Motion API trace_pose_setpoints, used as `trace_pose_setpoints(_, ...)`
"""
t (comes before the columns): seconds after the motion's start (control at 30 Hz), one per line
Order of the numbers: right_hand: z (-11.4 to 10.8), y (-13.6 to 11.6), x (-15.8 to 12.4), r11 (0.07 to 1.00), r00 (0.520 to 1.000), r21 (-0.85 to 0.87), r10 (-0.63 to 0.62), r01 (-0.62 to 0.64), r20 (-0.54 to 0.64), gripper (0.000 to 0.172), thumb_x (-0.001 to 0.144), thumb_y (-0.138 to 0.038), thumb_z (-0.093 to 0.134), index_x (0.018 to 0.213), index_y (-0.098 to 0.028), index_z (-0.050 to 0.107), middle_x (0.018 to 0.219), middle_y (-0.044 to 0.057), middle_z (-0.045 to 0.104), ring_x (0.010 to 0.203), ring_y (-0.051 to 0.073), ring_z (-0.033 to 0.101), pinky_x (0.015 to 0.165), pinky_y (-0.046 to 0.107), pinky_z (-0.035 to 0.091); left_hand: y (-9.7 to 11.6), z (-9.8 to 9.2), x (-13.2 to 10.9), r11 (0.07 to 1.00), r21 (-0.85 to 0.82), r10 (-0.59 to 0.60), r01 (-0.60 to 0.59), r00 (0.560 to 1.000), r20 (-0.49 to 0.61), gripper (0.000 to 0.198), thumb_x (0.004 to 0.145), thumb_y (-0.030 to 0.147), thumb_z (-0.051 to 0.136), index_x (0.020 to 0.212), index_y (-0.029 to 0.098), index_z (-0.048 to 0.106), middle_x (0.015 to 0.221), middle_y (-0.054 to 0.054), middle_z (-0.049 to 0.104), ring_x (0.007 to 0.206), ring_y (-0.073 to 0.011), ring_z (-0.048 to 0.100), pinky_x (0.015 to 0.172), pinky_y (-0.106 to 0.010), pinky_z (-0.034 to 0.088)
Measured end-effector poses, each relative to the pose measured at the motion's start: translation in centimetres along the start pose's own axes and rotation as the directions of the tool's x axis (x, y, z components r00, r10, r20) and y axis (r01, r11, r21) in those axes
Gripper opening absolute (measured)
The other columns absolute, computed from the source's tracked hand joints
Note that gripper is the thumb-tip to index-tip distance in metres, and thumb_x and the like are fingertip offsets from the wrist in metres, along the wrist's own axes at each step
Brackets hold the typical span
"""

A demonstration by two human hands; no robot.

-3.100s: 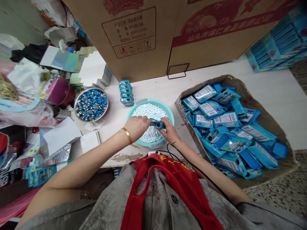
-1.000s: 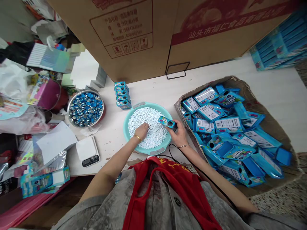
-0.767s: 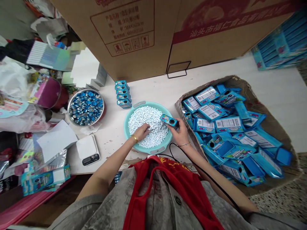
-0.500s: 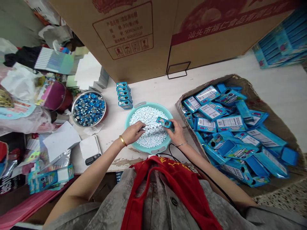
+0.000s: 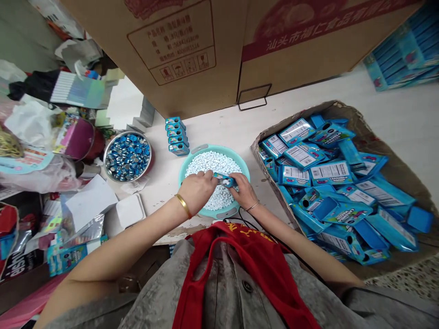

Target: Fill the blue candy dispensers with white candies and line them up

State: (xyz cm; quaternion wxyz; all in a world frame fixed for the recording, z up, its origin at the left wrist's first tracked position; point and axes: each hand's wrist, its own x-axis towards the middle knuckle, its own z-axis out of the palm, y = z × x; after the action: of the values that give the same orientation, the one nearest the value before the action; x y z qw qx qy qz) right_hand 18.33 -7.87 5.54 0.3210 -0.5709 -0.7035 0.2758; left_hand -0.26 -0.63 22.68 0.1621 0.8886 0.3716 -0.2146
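A teal basin [image 5: 242, 163] full of small white candies [image 5: 212, 164] sits on the white table in front of me. My right hand [image 5: 242, 191] is closed on a small blue box [image 5: 221, 178] held over the basin. My left hand [image 5: 198, 188], with a gold bangle at the wrist, is pinched at the box's open end, and white candies show right there. At the right, a brown cardboard tray [image 5: 373, 141] holds several flat blue packages [image 5: 329, 173].
A metal bowl of blue caps [image 5: 127, 155] stands left of the basin, with a row of small blue boxes [image 5: 176, 136] behind it. A white scale [image 5: 129, 211] lies near the table's front-left edge. Large cardboard cartons [image 5: 212, 45] wall the back. Clutter fills the left side.
My left hand rose out of the candies and moved right to meet the box. My right hand brought the box left and lower, over the basin's middle.
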Motion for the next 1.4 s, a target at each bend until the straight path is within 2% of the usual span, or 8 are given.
trace_pose_setpoints(0.13,-0.3,0.7,0.0,1.000,0.999,-0.001,0.027,-0.027,-0.017,0.033,0.084,-0.021,0.052,0.116,-0.021,0.050,0.111,0.012,0.060,0.107,0.029,0.056,0.093,0.047,0.049,-3.7,3.1,0.2,0.992,-0.065,-0.115,0.111,0.991,-0.068,0.022,0.094,0.016,0.040,0.109,0.017,0.057,0.105,-0.009,0.058,0.094,-0.0219,0.059,0.071,-0.032,0.048)
trace_pose_setpoints(0.27,-0.9,1.1,0.2,0.996,0.994,0.016,0.089,-0.088,-0.061,0.030,0.085,-0.027,0.054,0.115,-0.022,0.051,0.109,0.012,0.060,0.104,0.028,0.057,0.091,0.046,0.049,-6.8,10.2,2.3,0.953,-0.126,-0.274,0.276,0.961,0.038,0.024,0.092,0.014,0.039,0.109,0.015,0.056,0.110,-0.012,0.057,0.100,-0.0256,0.057,0.073,-0.034,0.048)
trace_pose_setpoints(0.43,-1.9,1.0,0.7,0.984,0.976,0.044,0.179,-0.175,-0.127,0.033,0.084,-0.038,0.060,0.111,-0.021,0.053,0.105,0.010,0.062,0.099,0.026,0.059,0.087,0.042,0.050,-4.4,17.7,7.9,0.879,-0.413,-0.253,0.237,0.967,0.016,0.025,0.090,0.009,0.037,0.108,0.013,0.054,0.117,-0.017,0.054,0.107,-0.0277,0.053,0.085,-0.039,0.046)
trace_pose_setpoints(0.67,-3.0,0.6,0.8,0.953,0.932,0.086,0.301,-0.289,-0.201,0.041,0.080,-0.046,0.065,0.109,-0.020,0.053,0.101,0.008,0.063,0.092,0.022,0.059,0.084,0.038,0.050,-2.2,19.3,10.8,0.811,-0.579,-0.167,0.089,0.983,-0.082,0.025,0.088,0.014,0.047,0.112,0.015,0.051,0.111,-0.010,0.056,0.101,-0.0197,0.055,0.090,-0.031,0.045)
trace_pose_setpoints(0.83,-3.1,0.7,0.6,0.957,0.936,0.088,0.290,-0.278,-0.199,0.039,0.080,-0.044,0.066,0.108,-0.020,0.053,0.100,0.007,0.063,0.090,0.022,0.059,0.082,0.038,0.050,-4.7,18.1,6.2,0.702,-0.704,-0.105,-0.109,0.961,-0.254,0.022,0.089,0.024,0.049,0.110,0.017,0.051,0.099,-0.007,0.057,0.087,-0.0177,0.055,0.081,-0.032,0.046)
trace_pose_setpoints(1.0,-2.0,0.6,0.5,0.982,0.972,0.034,0.191,-0.188,-0.137,0.034,0.082,-0.035,0.061,0.111,-0.019,0.053,0.103,0.011,0.062,0.097,0.026,0.059,0.087,0.043,0.050,-5.7,13.2,1.8,0.742,-0.627,-0.006,-0.237,0.933,-0.360,0.022,0.092,0.026,0.047,0.112,0.017,0.051,0.101,-0.008,0.058,0.092,-0.0187,0.055,0.083,-0.032,0.046)
trace_pose_setpoints(1.23,-0.4,-0.5,0.3,1.000,1.000,-0.010,0.025,-0.025,0.002,0.034,0.083,-0.018,0.051,0.116,-0.020,0.051,0.111,0.012,0.060,0.108,0.028,0.055,0.094,0.046,0.048,-3.6,5.3,0.5,0.967,-0.247,0.043,-0.064,0.995,-0.087,0.017,0.091,0.019,0.047,0.106,0.015,0.055,0.104,-0.010,0.059,0.095,-0.0224,0.058,0.075,-0.033,0.050)
trace_pose_setpoints(1.4,0.1,-0.9,0.1,1.000,1.000,0.010,-0.015,0.015,0.026,0.036,0.081,-0.015,0.051,0.117,-0.021,0.051,0.112,0.012,0.060,0.109,0.028,0.054,0.096,0.048,0.046,-0.2,1.1,0.4,1.000,0.007,-0.006,0.006,1.000,0.016,0.025,0.092,0.007,0.035,0.104,0.011,0.057,0.098,-0.013,0.058,0.092,-0.0247,0.059,0.067,-0.033,0.050)
